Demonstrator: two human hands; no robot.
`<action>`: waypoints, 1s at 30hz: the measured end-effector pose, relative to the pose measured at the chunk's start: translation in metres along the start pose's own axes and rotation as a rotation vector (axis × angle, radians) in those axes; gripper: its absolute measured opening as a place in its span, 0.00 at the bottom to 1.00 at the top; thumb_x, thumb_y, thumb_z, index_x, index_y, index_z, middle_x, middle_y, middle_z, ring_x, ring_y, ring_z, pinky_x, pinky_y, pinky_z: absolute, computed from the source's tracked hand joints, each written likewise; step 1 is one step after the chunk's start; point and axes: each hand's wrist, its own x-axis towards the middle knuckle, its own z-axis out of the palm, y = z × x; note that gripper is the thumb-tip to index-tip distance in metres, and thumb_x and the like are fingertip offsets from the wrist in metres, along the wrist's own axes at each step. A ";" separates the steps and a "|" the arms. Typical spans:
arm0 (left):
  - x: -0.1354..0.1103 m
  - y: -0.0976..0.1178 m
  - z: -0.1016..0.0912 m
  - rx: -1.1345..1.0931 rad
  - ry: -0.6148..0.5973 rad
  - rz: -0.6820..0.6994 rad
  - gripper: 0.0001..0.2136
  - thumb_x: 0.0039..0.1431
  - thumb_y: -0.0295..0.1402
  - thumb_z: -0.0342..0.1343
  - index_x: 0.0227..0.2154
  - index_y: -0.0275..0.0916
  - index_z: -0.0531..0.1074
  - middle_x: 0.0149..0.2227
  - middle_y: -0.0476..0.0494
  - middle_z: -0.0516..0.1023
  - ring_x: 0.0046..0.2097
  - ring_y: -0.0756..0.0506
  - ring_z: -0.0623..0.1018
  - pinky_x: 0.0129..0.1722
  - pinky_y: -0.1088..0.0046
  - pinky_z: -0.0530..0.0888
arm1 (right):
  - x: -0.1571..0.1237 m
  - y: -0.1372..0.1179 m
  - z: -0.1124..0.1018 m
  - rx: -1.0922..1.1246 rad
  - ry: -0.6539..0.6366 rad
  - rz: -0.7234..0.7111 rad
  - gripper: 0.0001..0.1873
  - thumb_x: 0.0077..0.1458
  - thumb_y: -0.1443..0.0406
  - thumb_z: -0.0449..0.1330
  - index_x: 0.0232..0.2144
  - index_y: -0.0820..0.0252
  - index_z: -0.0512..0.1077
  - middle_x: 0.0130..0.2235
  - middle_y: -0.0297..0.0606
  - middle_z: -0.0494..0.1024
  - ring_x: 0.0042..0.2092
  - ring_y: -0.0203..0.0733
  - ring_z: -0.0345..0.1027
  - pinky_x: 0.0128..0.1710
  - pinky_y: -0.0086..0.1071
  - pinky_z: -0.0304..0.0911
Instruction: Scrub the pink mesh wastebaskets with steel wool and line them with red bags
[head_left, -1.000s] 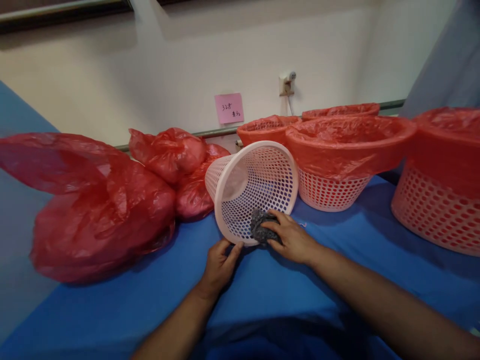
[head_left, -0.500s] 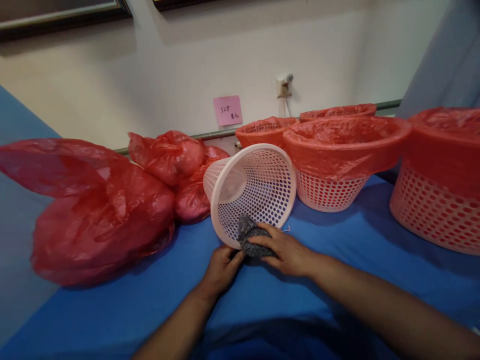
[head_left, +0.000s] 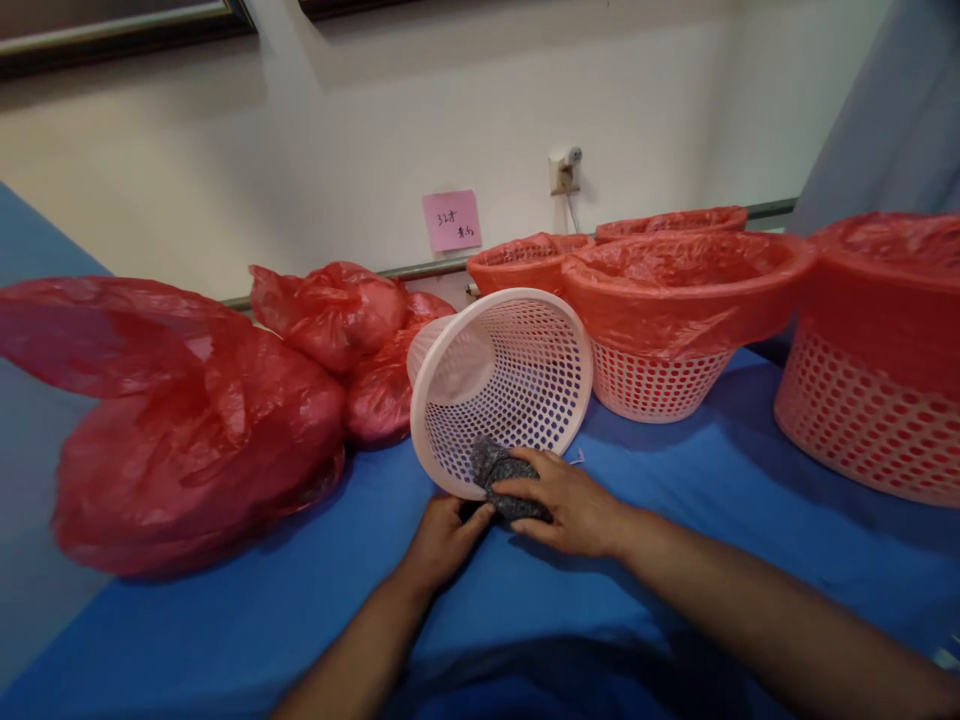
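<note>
A white perforated plastic basket (head_left: 442, 365) lies tipped on its side, its mouth turned towards me. My right hand (head_left: 566, 500) grips a dark grey cloth (head_left: 517, 485), pressed over the near lower rim of the basket, with part of it reaching inside. At that same rim, just to the left of the cloth, my left hand (head_left: 448, 540) has hold of the basket; some of its fingers are hidden under the edge.
Knotted red plastic bags (head_left: 202, 430) lie on the left of the blue-covered table (head_left: 525, 620). Baskets lined with red bags (head_left: 660, 385) stand behind and to the right. A pink note (head_left: 451, 220) and a socket (head_left: 564, 175) are on the wall.
The basket's mouth has tilted slightly to the left. The cloth and my right hand have shifted a little down along the rim. Both hands keep their hold.
</note>
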 end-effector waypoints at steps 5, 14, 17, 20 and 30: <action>-0.004 0.001 -0.005 0.061 0.241 0.004 0.12 0.63 0.40 0.61 0.38 0.38 0.84 0.39 0.42 0.88 0.39 0.40 0.86 0.44 0.64 0.82 | 0.007 0.019 -0.012 -0.207 0.023 0.296 0.26 0.62 0.74 0.58 0.57 0.47 0.78 0.67 0.42 0.67 0.62 0.51 0.67 0.61 0.46 0.67; -0.001 0.000 -0.002 0.057 0.222 -0.009 0.12 0.62 0.41 0.62 0.38 0.38 0.83 0.39 0.41 0.88 0.39 0.41 0.86 0.43 0.65 0.82 | 0.005 0.019 -0.008 -0.173 0.039 0.186 0.33 0.56 0.76 0.61 0.60 0.45 0.76 0.68 0.42 0.67 0.63 0.52 0.66 0.63 0.45 0.66; 0.000 0.000 0.000 0.033 0.092 -0.033 0.12 0.63 0.40 0.61 0.39 0.39 0.85 0.40 0.42 0.89 0.40 0.39 0.86 0.43 0.63 0.83 | 0.005 0.014 0.001 0.065 -0.015 -0.032 0.36 0.50 0.76 0.65 0.59 0.43 0.75 0.69 0.37 0.66 0.67 0.48 0.64 0.65 0.44 0.63; -0.004 0.001 -0.004 0.058 0.251 0.004 0.11 0.62 0.40 0.62 0.38 0.38 0.84 0.38 0.42 0.88 0.39 0.41 0.85 0.44 0.65 0.82 | 0.007 0.025 -0.006 -0.028 -0.007 0.090 0.33 0.53 0.77 0.62 0.57 0.44 0.78 0.68 0.38 0.67 0.64 0.50 0.66 0.63 0.45 0.66; 0.000 0.001 -0.001 0.048 0.150 -0.029 0.12 0.61 0.40 0.63 0.40 0.38 0.84 0.40 0.41 0.88 0.40 0.40 0.86 0.45 0.62 0.83 | 0.003 0.022 -0.012 -0.217 0.027 0.151 0.32 0.54 0.76 0.62 0.58 0.45 0.77 0.67 0.40 0.68 0.61 0.51 0.67 0.62 0.46 0.67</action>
